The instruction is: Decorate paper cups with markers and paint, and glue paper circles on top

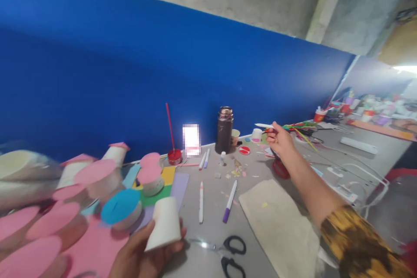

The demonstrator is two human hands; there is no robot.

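My left hand is at the bottom of the view, closed round a white paper cup held upside down over pink paper. My right hand is stretched out to the far side of the grey table, pinching a thin white stick or pen near a bundle of coloured sticks. Black-handled scissors lie just right of the left hand. Two markers lie in the middle of the table.
Cups topped with pink and blue paper discs crowd the left. A dark flask, a red paint pot with a red stick, small cups and paper scraps stand along the blue wall. A beige cloth lies under my right arm. White cables lie at right.
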